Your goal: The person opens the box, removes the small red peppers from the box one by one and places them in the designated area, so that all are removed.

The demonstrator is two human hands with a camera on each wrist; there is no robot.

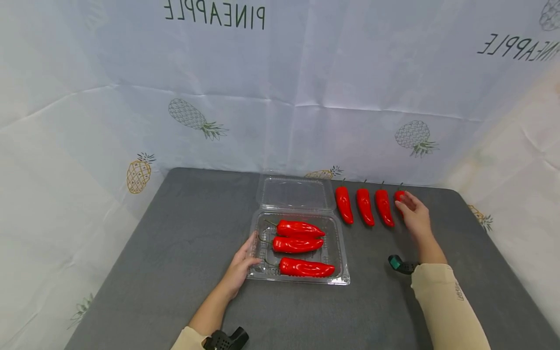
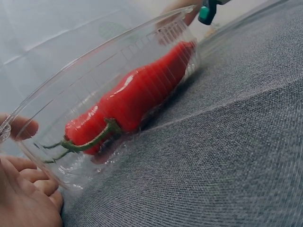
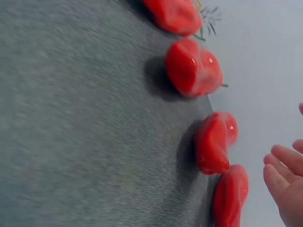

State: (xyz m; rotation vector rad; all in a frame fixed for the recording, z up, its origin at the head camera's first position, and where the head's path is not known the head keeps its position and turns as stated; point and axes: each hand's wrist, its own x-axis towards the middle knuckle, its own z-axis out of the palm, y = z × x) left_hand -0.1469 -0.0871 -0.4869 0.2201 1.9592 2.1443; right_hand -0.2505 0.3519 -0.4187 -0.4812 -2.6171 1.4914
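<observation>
My left hand [image 1: 238,265] holds the left side of a clear plastic clamshell box [image 1: 343,257], thumb at the rim and fingers against the outer wall. Three red peppers [image 1: 306,267] with green stems lie crosswise in its base. In the left wrist view a pepper [image 2: 142,92] shows through the clear wall. My right hand [image 1: 416,216] reaches over the rightmost pepper [image 1: 399,195] of a row at the back, partly covering it in the head view. In the right wrist view that hand [image 3: 291,187] has its fingers extended, with a gap to the peppers [image 3: 230,196].
The box's hinged lid [image 1: 295,192] lies folded back behind its base. Three more peppers [image 1: 364,206] of the row lie between lid and right hand. Grey cloth covers the table [image 1: 188,233]; a pineapple-print curtain [image 1: 280,131] hangs along its back edge.
</observation>
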